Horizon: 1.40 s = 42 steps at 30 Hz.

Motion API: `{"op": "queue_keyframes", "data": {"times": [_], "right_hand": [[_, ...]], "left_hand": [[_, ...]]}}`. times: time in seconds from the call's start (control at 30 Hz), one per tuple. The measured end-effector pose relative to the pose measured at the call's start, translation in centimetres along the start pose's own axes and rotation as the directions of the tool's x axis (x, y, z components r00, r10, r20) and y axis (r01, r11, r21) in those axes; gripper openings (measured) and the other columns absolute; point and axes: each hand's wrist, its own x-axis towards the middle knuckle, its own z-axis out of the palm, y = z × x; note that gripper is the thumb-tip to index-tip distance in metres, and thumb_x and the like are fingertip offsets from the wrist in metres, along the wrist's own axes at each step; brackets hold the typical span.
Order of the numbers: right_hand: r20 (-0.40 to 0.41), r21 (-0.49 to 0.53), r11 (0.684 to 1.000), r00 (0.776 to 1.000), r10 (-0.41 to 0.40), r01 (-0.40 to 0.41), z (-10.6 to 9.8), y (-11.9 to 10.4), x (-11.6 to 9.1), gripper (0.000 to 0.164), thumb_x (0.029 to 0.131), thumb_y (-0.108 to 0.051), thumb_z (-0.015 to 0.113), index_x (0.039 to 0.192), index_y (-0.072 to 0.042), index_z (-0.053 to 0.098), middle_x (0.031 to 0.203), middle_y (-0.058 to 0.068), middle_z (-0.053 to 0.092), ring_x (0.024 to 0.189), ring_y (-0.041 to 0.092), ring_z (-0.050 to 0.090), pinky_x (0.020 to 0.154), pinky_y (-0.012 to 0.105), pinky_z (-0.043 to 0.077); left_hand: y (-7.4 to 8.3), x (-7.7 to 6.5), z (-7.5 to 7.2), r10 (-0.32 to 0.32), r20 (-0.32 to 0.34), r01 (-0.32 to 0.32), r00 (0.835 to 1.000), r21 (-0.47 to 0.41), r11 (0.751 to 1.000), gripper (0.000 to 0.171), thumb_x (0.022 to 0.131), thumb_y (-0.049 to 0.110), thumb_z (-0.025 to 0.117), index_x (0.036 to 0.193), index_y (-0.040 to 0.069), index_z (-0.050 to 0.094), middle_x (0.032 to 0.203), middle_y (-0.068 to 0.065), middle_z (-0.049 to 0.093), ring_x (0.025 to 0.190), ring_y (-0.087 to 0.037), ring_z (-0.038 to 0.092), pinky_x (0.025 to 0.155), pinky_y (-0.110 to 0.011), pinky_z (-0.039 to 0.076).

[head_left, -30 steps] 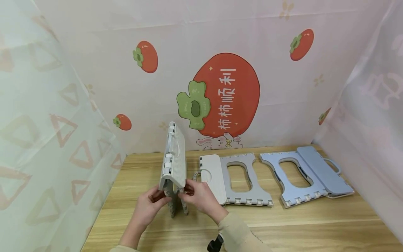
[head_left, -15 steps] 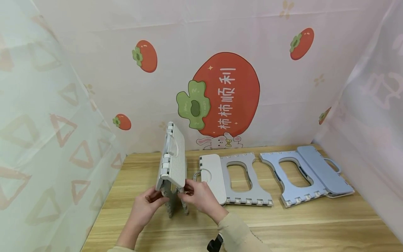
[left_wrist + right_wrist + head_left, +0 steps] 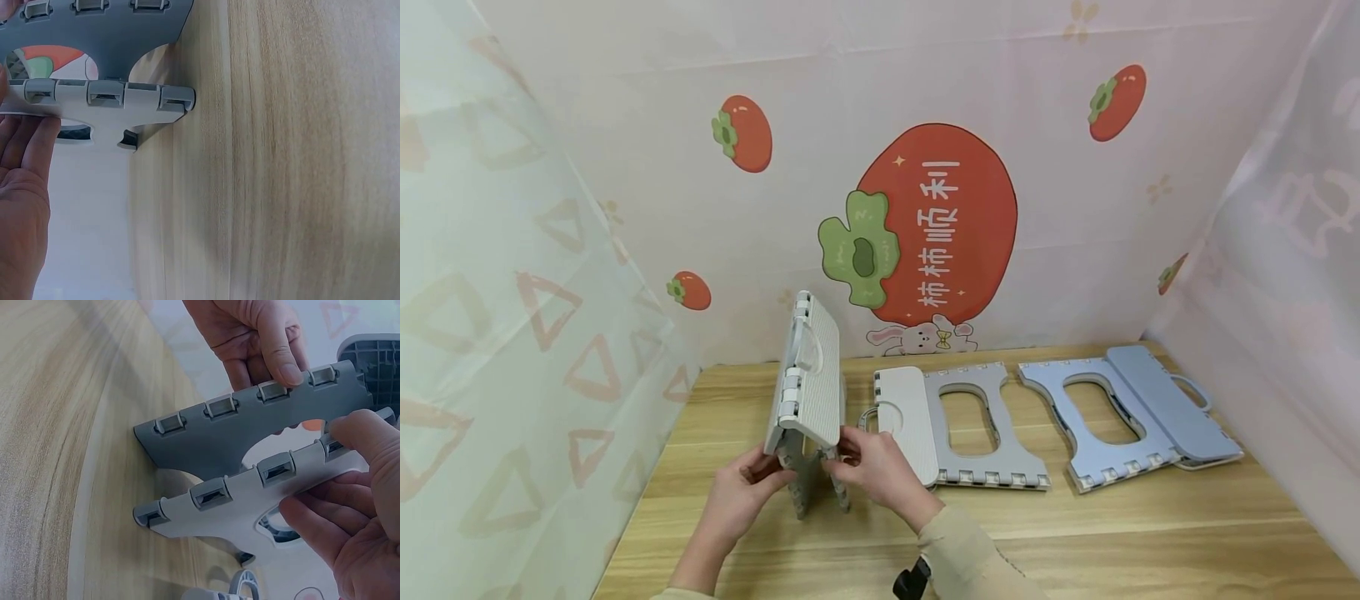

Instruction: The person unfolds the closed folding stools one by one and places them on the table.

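Note:
A grey-and-white folding stool (image 3: 822, 375) stands at the left of the table with its seat halves folded into a steep ridge. My left hand (image 3: 733, 500) holds the lower edge of its left leg panel (image 3: 206, 434), thumb on the hinged edge and fingers behind. The right leg panel (image 3: 219, 509) is pinched by my right hand (image 3: 883, 471), its fingers along the outer face. In the left wrist view, fingers (image 3: 36, 147) lie against the pale panel (image 3: 106, 112) beside its cut-out. A gap shows between the two panels.
A second grey-and-white folding stool (image 3: 910, 417) lies flat right of the standing one, its wire-like handle close to my right hand. Farther right lies a blue folding stool (image 3: 1176, 408). A printed cloth (image 3: 1052, 292) hangs behind the wooden table (image 3: 1112, 533).
The left leg panel and my left hand have shifted slightly left, widening the gap between the panels. The seat ridge has spread a little. My right hand stays nearly in place.

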Motion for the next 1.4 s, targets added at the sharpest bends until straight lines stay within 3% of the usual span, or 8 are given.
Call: {"op": "queue_keyframes", "data": {"times": [0.4,1.03,1.4], "right_hand": [[-0.005,-0.033,0.999,1.000,-0.018,0.017,-0.2,-0.3,-0.1,0.033,0.094,-0.016,0.075,0.125,-0.008,0.069,0.122,0.011,0.073,0.110,0.022,0.072,0.090,0.030,0.060],[-0.012,-0.122,0.990,0.997,-0.079,0.077,-0.1,0.0,-0.1,0.029,0.093,-0.014,0.074,0.121,-0.008,0.070,0.120,0.010,0.074,0.104,0.021,0.074,0.087,0.027,0.060],[-0.012,-0.151,0.985,0.996,-0.084,0.081,-0.2,-0.1,-0.1,0.031,0.093,-0.015,0.074,0.123,-0.006,0.069,0.121,0.012,0.073,0.105,0.024,0.074,0.088,0.028,0.060]], "left_hand": [[0.1,0.0,-0.4,0.006,0.003,-0.006,1.000,0.030,1.000,0.059,0.088,0.023,0.082,0.142,0.011,0.062,0.134,-0.013,0.067,0.123,-0.027,0.064,0.091,-0.031,0.060],[-0.4,0.0,-1.5,0.038,-0.001,-0.038,0.999,0.031,0.999,0.057,0.087,0.021,0.083,0.140,0.010,0.064,0.132,-0.012,0.067,0.111,-0.004,0.066,0.090,-0.029,0.060],[-0.7,0.1,-2.0,0.028,-0.012,-0.028,1.000,0.034,0.999,0.058,0.087,0.020,0.083,0.140,0.010,0.063,0.132,-0.012,0.067,0.109,-0.002,0.066,0.089,-0.025,0.059]]}}
